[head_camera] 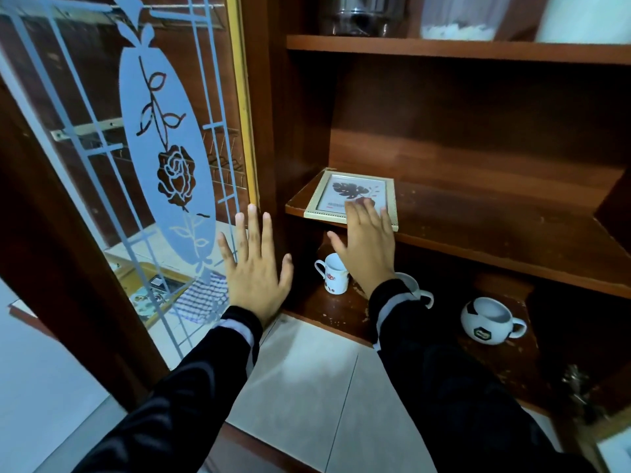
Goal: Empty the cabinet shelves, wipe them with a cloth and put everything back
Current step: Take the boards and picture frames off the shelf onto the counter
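Note:
A cream-framed leaf picture [341, 194] lies flat at the left end of the brown middle shelf [495, 233]. My right hand [367, 240] reaches over the shelf edge, its straight fingers resting on the frame's near right corner. My left hand [254, 264] hovers with fingers spread in front of the cabinet's left post, holding nothing. On the bottom shelf [327, 308] stand a small white printed mug [334, 273], a white cup [415, 288] partly hidden behind my right sleeve, and a round black-and-white ball-shaped mug [488, 320].
The open glass door [153, 138] with a frosted rose pattern stands at the left. A checked cloth [205, 297] shows through it on the floor. On the top shelf [444, 49] sit a metal pot [362, 15] and a clear container [457, 18]. Pale floor tiles [307, 387] lie below.

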Available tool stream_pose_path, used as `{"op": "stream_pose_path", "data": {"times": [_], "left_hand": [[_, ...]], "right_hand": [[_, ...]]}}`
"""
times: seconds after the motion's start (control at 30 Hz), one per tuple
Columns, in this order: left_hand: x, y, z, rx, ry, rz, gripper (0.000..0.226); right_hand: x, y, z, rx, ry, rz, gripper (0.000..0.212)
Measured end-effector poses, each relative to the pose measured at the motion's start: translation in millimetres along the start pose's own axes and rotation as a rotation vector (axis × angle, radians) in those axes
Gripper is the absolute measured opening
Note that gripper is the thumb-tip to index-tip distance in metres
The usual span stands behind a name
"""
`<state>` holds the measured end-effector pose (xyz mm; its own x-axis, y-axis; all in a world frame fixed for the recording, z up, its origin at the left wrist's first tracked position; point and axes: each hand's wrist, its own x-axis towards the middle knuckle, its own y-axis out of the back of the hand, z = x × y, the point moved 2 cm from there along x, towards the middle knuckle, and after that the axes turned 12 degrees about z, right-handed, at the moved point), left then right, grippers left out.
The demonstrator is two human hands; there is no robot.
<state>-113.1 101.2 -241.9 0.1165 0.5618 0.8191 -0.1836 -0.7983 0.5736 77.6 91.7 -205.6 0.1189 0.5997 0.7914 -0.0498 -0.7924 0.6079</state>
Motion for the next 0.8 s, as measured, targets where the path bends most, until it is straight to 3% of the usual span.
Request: {"op": "stream_pose_path", "data": {"times": [0.2, 0.53, 0.67, 0.8], "left_hand": [[-3, -4, -4, -0.033, -0.024, -0.011, 0.08], [-6, -7, -4, -0.18, -0.066, -0.026, 0.075], [-5, -2, -3, -0.367, -0.111, -0.021, 0.063], [1, 2, 1, -0.626, -0.049, -0.132, 0.057]], "right_hand": [[-6, 6, -2, -0.138, 0.005, 0.171, 0.031], [-5, 8, -2, -0.082, 0.002, 0.203, 0.045], [-11, 13, -5, -0.069, 0.013, 0.268, 0.042], [-22, 18, -8, -0.124, 0.025, 0.278, 0.046]]}}
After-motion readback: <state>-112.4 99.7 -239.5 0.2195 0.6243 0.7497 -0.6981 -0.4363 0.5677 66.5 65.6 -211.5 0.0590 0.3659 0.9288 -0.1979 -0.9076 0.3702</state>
